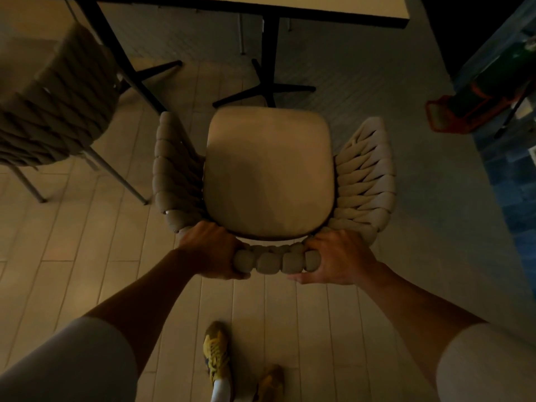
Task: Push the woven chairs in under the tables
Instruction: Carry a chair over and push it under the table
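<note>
Dim, warm-lit room. The floor (87,256) is laid in long pale planks, with a finer grey pattern beneath the table (400,13). The table's pale top has a dark edge and stands on a black post with a cross foot (269,91). Left: a woven chair (52,111) on thin metal legs. Right: a red crate (441,117) beside a blue tiled surface (516,184).

Your woven chair (269,169) stands at frame centre, just below the table (319,7) along the top edge, a second chair (55,105) at upper left, your left hand (211,250) and right hand (339,262) gripping the centre chair's near rail, your shoes (216,352) at bottom centre
</note>
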